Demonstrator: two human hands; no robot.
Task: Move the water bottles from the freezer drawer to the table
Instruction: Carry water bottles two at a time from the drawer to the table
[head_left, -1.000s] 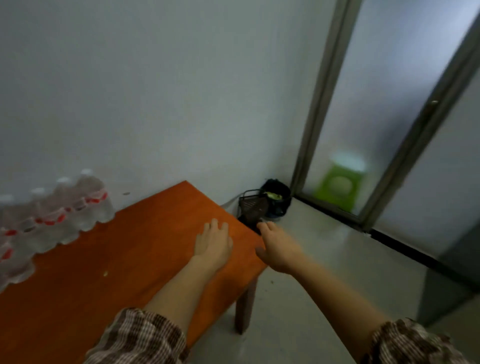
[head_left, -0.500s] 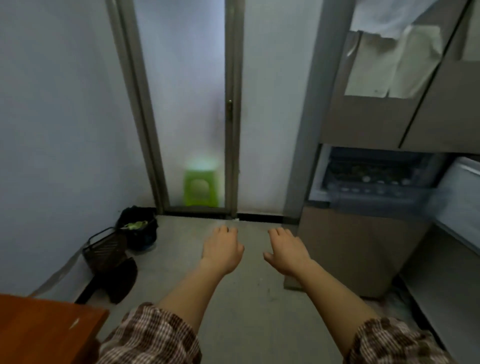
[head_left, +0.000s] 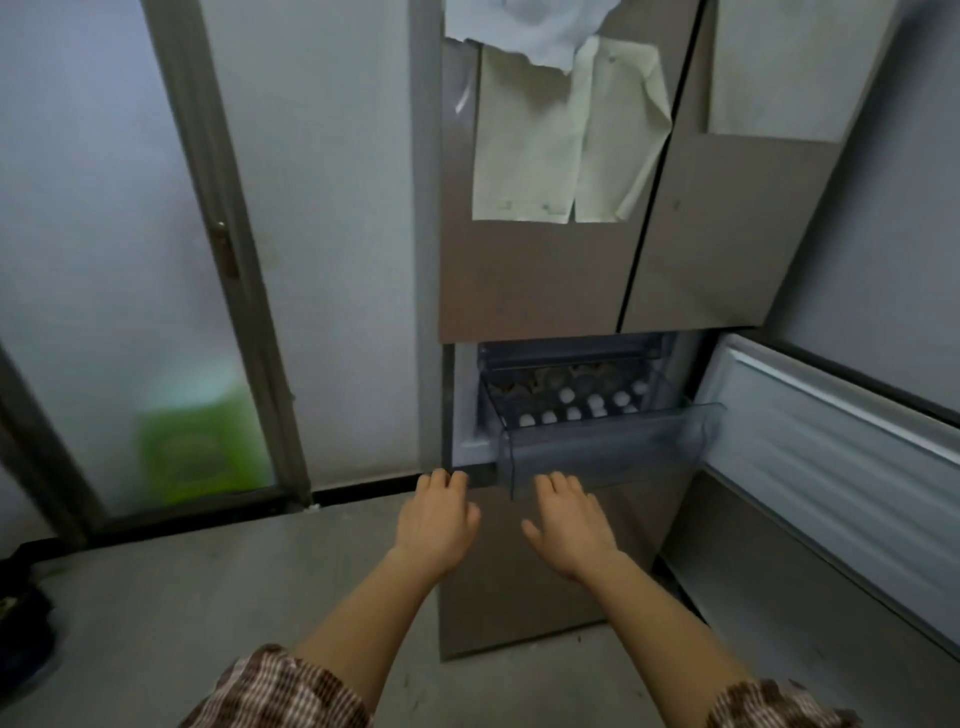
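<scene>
The clear plastic freezer drawer (head_left: 608, 449) is pulled out of the brown fridge (head_left: 540, 291). Inside it stand several water bottles (head_left: 576, 402), seen from above as white caps. My left hand (head_left: 439, 519) reaches forward, fingers relaxed and empty, just below and left of the drawer's front. My right hand (head_left: 569, 525) is stretched out beside it, palm down and empty, right under the drawer's front wall. The table is out of view.
The open freezer door (head_left: 831, 478) swings out to the right, its white inner side facing me. Frosted sliding doors (head_left: 218, 260) stand at the left with a green stool (head_left: 200, 452) behind the glass. A dark bin (head_left: 21, 613) sits at the far left on the floor.
My view has swung right, from the orange table with bottles, past the sliding door, to the fridge. Both empty hands have moved with it and now sit just below the open drawer.
</scene>
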